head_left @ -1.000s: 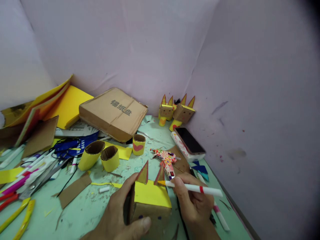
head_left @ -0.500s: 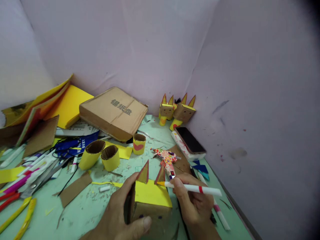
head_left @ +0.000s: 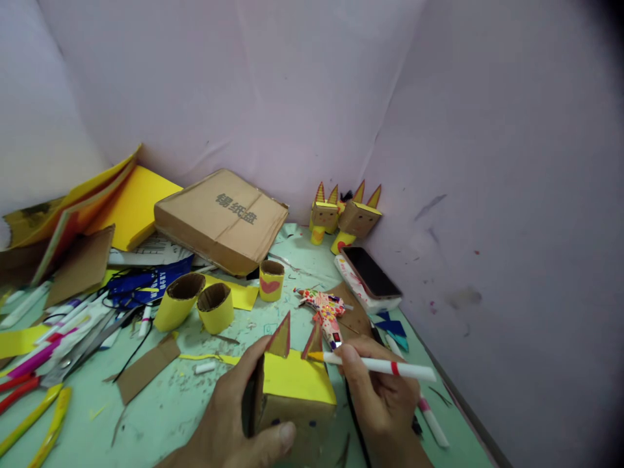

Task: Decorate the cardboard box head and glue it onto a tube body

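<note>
My left hand (head_left: 234, 409) grips a small cardboard box (head_left: 292, 409) with a yellow paper top, its thumb across the front face near two dark dots. Two pointed ears with reddish edges (head_left: 280, 339) stand up from the box's back edge. In my right hand (head_left: 383, 396) is a white marker (head_left: 385, 365) with a red band, held like a pen. Its orange tip meets the lower part of the right ear (head_left: 312, 340). The underside of the box is hidden. Just beyond lies a flower-patterned glue gun (head_left: 325, 312).
Yellow-wrapped cardboard tubes (head_left: 214, 309) stand left of centre, with a heart-marked tube (head_left: 272, 281) behind. Two box-headed figures (head_left: 358, 218) are by the wall. A phone (head_left: 373, 272) rests on a tissue pack. Scissors (head_left: 63, 367) and pens crowd the left, before a flat carton (head_left: 221, 221).
The marker and my right hand have shifted very slightly to the right, the tip staying at the right ear. My left hand and the box have kept their place.
</note>
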### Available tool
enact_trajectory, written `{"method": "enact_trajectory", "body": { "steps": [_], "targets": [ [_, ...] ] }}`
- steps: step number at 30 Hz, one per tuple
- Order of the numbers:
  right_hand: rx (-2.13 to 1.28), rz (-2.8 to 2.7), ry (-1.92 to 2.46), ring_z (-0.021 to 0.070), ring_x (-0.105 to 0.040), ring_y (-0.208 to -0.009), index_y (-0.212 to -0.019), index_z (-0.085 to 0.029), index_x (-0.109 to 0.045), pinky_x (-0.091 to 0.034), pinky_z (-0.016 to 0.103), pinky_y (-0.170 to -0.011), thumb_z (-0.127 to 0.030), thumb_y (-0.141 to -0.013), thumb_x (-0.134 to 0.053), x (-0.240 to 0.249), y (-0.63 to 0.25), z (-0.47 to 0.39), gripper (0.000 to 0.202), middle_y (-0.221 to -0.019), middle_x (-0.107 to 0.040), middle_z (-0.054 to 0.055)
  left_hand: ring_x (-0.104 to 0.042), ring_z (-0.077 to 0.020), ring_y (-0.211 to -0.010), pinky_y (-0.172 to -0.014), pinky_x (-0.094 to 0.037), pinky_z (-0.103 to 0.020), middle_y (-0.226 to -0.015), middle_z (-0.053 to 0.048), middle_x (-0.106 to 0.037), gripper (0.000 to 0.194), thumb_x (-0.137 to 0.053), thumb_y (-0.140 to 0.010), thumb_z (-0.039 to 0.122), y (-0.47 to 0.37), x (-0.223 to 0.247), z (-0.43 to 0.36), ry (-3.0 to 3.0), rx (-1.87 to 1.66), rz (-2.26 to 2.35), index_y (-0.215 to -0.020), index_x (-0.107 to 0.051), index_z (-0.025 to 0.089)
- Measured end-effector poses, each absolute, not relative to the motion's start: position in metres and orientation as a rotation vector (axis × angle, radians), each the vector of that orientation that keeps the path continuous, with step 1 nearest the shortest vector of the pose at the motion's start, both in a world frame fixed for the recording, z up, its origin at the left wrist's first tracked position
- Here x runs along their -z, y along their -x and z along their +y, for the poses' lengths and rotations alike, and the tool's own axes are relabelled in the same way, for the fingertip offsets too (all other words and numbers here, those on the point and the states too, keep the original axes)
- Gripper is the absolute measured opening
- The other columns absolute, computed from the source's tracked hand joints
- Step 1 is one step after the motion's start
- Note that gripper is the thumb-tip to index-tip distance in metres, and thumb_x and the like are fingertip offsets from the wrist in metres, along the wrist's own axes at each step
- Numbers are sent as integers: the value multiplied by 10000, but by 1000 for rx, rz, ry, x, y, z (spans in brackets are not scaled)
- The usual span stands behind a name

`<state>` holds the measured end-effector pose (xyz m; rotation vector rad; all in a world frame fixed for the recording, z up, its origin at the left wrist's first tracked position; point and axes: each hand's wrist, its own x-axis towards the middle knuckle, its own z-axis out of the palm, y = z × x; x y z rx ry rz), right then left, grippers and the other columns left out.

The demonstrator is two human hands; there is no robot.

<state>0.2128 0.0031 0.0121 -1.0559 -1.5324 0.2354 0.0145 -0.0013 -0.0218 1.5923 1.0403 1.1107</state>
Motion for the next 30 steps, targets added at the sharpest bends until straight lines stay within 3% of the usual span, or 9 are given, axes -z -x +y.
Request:
{"method": "enact_trajectory", "body": {
  "steps": [4, 11, 17, 22, 30],
  "targets": [
    [-155, -1379, 1079, 133, -543, -514, -781, -204, -698, -389, 238, -459, -205, -924, -548, -13, -214, 5, 207, -624, -626, -4, -543, -358, -1264, -999, -505, -405, -1389, -48, -599, 809, -750, -650, 503, -14, 23, -1, -1626, -1135, 1038, -1372, -484, 252],
    [-225, -1424, 1073, 132, -516, -494, -651, -191, -617, -420, 268, -528, -214, -906, -552, -6, -216, 4, 264, -568, -566, -13, -521, -383, -1280, -989, -512, -428, -1404, -68, -584, 818, -731, -649, 549, -15, 23, -1, -1636, -1120, 1072, -1367, -497, 235],
    [-188, -1405, 1055, 122, -498, -524, -774, -219, -664, -381, 242, -504, -189, -921, -528, -12, -214, 5, 203, -625, -585, -25, -510, -359, -1298, -1022, -487, -412, -1404, -57, -586, 807, -734, -657, 513, -16, 20, -2, -1602, -1112, 1058, -1369, -476, 236],
    [-205, -1495, 1051, 115, -494, -500, -677, -195, -606, -393, 242, -510, -163, -903, -538, -10, -217, 5, 238, -585, -558, -28, -502, -370, -1303, -1005, -501, -418, -1424, -69, -564, 809, -735, -659, 483, -16, 18, -1, -1572, -1108, 1018, -1380, -476, 222],
    [-218, -1493, 1049, 127, -531, -517, -705, -183, -646, -407, 254, -513, -180, -913, -528, -10, -217, 5, 238, -612, -599, -7, -502, -396, -1292, -989, -508, -449, -1392, -90, -590, 816, -734, -639, 493, -15, 15, -1, -1579, -1083, 1050, -1369, -502, 210]
  ]
}}
